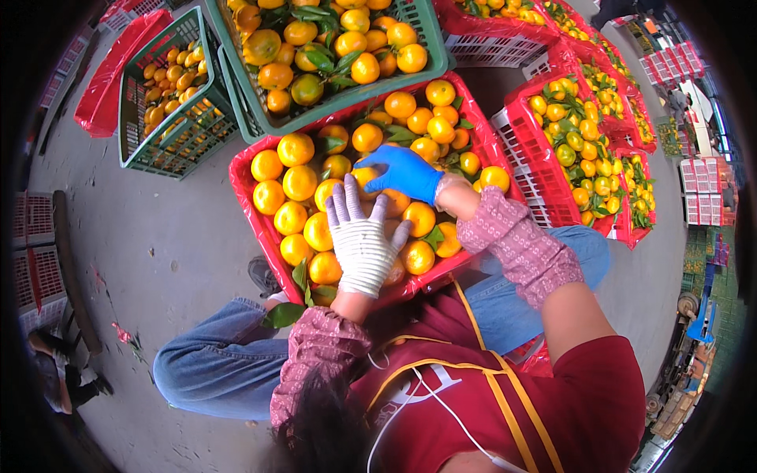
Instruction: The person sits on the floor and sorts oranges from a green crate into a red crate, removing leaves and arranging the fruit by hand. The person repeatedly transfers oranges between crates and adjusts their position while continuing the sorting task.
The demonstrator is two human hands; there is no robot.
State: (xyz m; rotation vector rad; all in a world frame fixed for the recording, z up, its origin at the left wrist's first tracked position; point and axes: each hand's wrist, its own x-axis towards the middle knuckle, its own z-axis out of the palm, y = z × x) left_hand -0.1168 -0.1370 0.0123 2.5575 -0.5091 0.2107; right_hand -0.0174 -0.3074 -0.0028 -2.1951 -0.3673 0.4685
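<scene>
Before me a crate lined with red plastic (pixel 254 207) holds many orange citrus fruits, some with green leaves. My left hand (pixel 364 242), in a striped white and grey knit glove, lies flat on the fruits near the crate's middle, its fingers spread. Just beyond it is my right hand (pixel 402 172), in a blue glove, with thumb and fingers around an orange citrus fruit (pixel 365 177) among the others; whether it grips the fruit firmly cannot be told. Green leaves (pixel 434 237) lie between the fruits at the near right.
A green plastic crate of fruits (pixel 355 94) stands against the red-lined crate's far side. Another green crate (pixel 171 154) is at the far left, beside red plastic sheeting (pixel 106 88). More red-lined crates of fruit (pixel 544 171) stand at the right. A person (pixel 59 372) shows at the lower left edge.
</scene>
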